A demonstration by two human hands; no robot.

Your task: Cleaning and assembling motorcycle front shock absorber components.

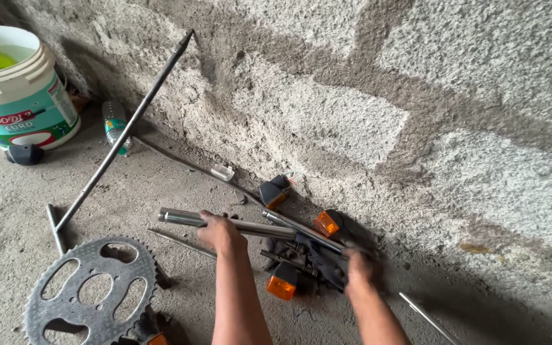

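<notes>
My left hand (218,231) is closed around a shiny metal tube (180,218) that lies on the concrete floor beside the wall. My right hand (361,267) grips the dark bracket end (317,255) of the same assembly, among black parts. Orange indicator lamps sit around it: one (282,287) just below the bracket between my forearms, one (327,223) above my right hand, and one (273,191) against the wall.
A large grey chain sprocket (91,291) lies at the lower left. A long rod (126,131) leans on the rough block wall. A white and green bucket (17,89) and a small bottle (115,126) stand at the back left. A thin rod (426,317) lies at the right.
</notes>
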